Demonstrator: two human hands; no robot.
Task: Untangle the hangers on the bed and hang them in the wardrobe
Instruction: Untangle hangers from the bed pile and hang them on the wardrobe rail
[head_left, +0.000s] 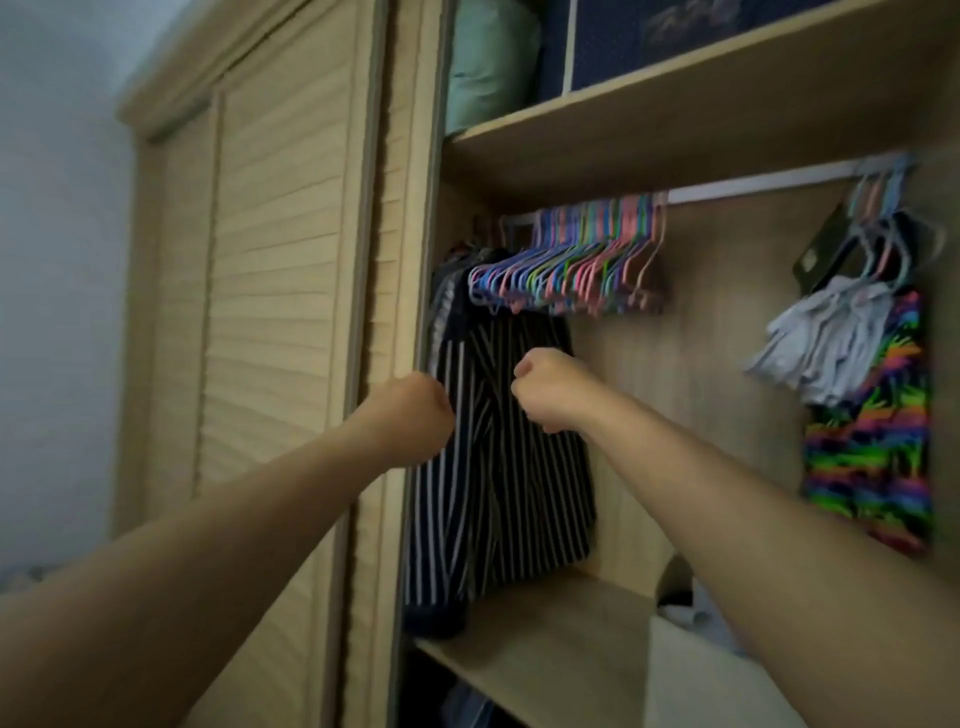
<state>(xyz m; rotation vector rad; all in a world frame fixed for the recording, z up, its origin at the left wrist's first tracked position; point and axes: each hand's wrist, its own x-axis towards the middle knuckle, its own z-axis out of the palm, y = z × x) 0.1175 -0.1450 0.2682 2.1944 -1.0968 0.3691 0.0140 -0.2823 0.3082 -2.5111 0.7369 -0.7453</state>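
Hanging: hangers (571, 260), a many-coloured bunch on the wardrobe rail (753, 187), left of middle.
Handling: likely light, stiff, prone to snag; take by the hooks.
Left hand (410, 421): clenched, nothing visibly held.
Right hand (550, 389): clenched, nothing visibly held.
Near: striped garment (498, 467) beneath.
Hidden: bed out of view; frame blurred.

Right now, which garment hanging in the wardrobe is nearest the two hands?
The dark striped garment, hanging at the left end of the rail, right behind both fists. The grey garments and the multicoloured one hang far right.
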